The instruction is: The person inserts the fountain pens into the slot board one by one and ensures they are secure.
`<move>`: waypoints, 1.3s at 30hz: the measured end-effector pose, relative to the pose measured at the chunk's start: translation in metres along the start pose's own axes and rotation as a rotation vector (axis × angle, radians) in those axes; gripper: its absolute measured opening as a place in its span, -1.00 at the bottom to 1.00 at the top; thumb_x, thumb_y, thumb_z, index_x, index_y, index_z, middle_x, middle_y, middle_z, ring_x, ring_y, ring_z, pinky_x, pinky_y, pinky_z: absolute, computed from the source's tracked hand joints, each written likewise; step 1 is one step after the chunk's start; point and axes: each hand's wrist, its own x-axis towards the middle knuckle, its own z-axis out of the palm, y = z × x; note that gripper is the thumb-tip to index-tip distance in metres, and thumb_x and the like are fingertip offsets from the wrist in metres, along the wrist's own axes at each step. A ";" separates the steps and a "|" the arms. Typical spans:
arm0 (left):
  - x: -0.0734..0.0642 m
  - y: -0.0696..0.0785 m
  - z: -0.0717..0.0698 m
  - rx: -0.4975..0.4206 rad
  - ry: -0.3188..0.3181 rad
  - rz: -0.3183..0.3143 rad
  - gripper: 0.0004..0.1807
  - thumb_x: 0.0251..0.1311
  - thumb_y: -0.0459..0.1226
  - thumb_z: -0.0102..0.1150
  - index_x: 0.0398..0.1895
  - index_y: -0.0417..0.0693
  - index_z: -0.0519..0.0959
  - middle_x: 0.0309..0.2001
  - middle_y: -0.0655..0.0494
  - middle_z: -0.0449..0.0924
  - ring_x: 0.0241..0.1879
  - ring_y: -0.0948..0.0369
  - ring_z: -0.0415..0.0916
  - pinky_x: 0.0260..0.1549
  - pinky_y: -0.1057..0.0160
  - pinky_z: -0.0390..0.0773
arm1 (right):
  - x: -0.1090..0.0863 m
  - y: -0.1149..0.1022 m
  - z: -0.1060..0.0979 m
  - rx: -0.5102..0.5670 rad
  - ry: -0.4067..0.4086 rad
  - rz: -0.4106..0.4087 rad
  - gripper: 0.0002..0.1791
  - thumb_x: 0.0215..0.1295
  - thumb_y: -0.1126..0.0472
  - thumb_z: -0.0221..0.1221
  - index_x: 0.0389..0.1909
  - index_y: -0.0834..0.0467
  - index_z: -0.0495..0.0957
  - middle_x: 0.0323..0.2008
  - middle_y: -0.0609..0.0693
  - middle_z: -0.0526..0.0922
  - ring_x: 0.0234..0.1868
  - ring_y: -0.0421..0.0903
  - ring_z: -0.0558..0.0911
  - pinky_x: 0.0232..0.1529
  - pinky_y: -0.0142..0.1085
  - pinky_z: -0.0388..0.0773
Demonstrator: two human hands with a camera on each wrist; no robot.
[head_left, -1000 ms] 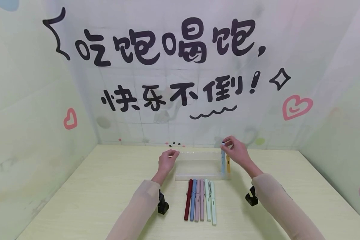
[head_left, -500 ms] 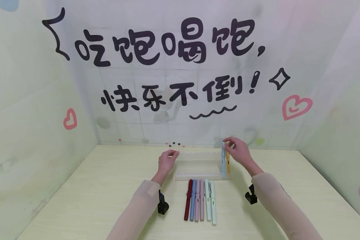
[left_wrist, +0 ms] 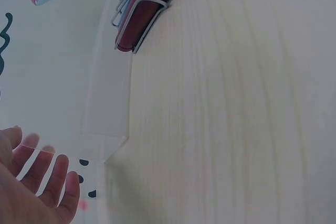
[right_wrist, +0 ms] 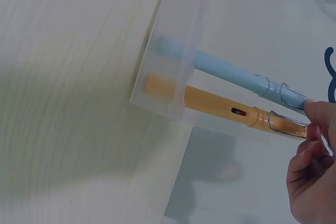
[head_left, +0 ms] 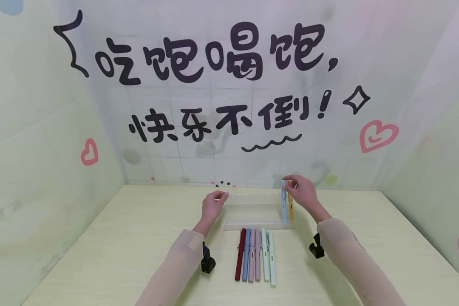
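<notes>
On the desk (head_left: 157, 259) there is a translucent holder (head_left: 252, 226), and the left hand (head_left: 213, 207) is at its upper left corner, where the grip of thumb and fingers pinches the clear edge. The right hand (head_left: 303, 193) has its grip closed on the light blue pen (head_left: 284, 204), holding it near the cap end. This pen stands almost upright at the right end of the holder, with its lower end behind the frosted front lip. Just beside it, on the right, the orange pen (right_wrist: 218, 106) stands in the same manner, its cap end close to the fingers. In front of the holder, six pens lie in one row: from left, a dark red pen (head_left: 240, 255), a blue pen (head_left: 246, 255), two mauve pens (head_left: 251, 261) and two pale green pens (head_left: 265, 259).
</notes>
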 end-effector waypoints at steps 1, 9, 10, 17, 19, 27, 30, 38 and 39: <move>0.000 0.000 0.000 0.000 0.001 0.000 -0.74 0.18 -0.18 0.04 -0.25 -0.20 0.57 -0.24 -0.03 0.55 -0.20 0.06 0.48 -0.23 0.13 0.46 | 0.000 0.000 0.000 -0.002 0.003 0.002 -0.77 0.08 0.32 0.18 -0.21 0.27 0.55 -0.59 -0.01 0.46 -0.57 -0.09 0.39 -0.55 -0.28 0.30; 0.000 0.000 0.000 0.006 -0.001 -0.003 -0.73 0.19 -0.17 0.04 -0.24 -0.20 0.57 -0.24 -0.02 0.55 -0.21 0.07 0.48 -0.24 0.15 0.46 | 0.000 -0.001 0.000 -0.019 -0.018 0.046 -0.75 0.11 0.26 0.17 -0.17 0.24 0.56 -0.71 -0.06 0.36 -0.68 -0.13 0.28 -0.66 -0.31 0.18; 0.000 0.000 0.000 0.006 -0.001 -0.001 -0.73 0.19 -0.17 0.04 -0.24 -0.19 0.57 -0.24 -0.02 0.55 -0.21 0.07 0.48 -0.24 0.15 0.46 | 0.000 -0.002 0.000 -0.021 -0.018 0.048 -0.75 0.11 0.26 0.17 -0.16 0.24 0.56 -0.71 -0.06 0.36 -0.69 -0.13 0.28 -0.67 -0.31 0.18; 0.000 0.000 0.000 0.009 -0.002 0.004 -0.71 0.19 -0.15 0.04 -0.23 -0.19 0.57 -0.23 -0.02 0.55 -0.20 0.07 0.47 -0.24 0.14 0.46 | 0.001 -0.001 0.002 -0.051 -0.017 0.053 -0.75 0.12 0.26 0.16 -0.16 0.22 0.56 -0.72 -0.07 0.37 -0.71 -0.14 0.29 -0.69 -0.32 0.18; 0.000 0.000 -0.001 0.013 -0.003 0.006 -0.71 0.19 -0.15 0.03 -0.23 -0.20 0.57 -0.23 -0.02 0.55 -0.20 0.06 0.47 -0.24 0.14 0.45 | 0.001 -0.001 0.002 -0.049 -0.017 0.055 -0.75 0.12 0.26 0.16 -0.16 0.22 0.56 -0.72 -0.07 0.38 -0.71 -0.14 0.29 -0.69 -0.32 0.18; 0.000 0.000 0.000 0.020 -0.002 -0.001 -0.71 0.19 -0.15 0.03 -0.22 -0.19 0.57 -0.21 -0.03 0.55 -0.19 0.05 0.48 -0.23 0.13 0.45 | 0.002 0.000 0.003 -0.031 -0.021 0.064 -0.75 0.12 0.28 0.16 -0.15 0.23 0.56 -0.72 -0.05 0.37 -0.71 -0.14 0.28 -0.70 -0.33 0.17; 0.000 0.000 0.000 0.021 -0.001 -0.003 -0.71 0.19 -0.15 0.03 -0.22 -0.19 0.57 -0.20 -0.04 0.55 -0.19 0.05 0.48 -0.22 0.13 0.45 | 0.002 0.001 0.003 -0.027 -0.021 0.061 -0.75 0.12 0.28 0.16 -0.15 0.23 0.56 -0.72 -0.05 0.36 -0.71 -0.13 0.28 -0.70 -0.32 0.18; 0.000 0.000 0.000 0.014 -0.001 -0.001 -0.72 0.19 -0.16 0.04 -0.23 -0.19 0.57 -0.22 -0.03 0.55 -0.20 0.06 0.48 -0.23 0.14 0.45 | 0.000 0.004 0.001 0.022 -0.004 0.042 -0.71 0.14 0.30 0.13 -0.09 0.27 0.51 -0.72 -0.04 0.35 -0.70 -0.13 0.28 -0.67 -0.32 0.21; 0.000 0.000 0.000 0.013 0.000 0.000 -0.73 0.19 -0.17 0.04 -0.23 -0.20 0.57 -0.23 -0.03 0.55 -0.20 0.06 0.48 -0.23 0.14 0.46 | 0.000 0.004 -0.001 0.037 0.007 0.040 -0.70 0.14 0.31 0.12 -0.08 0.28 0.50 -0.71 -0.04 0.35 -0.69 -0.13 0.28 -0.67 -0.32 0.22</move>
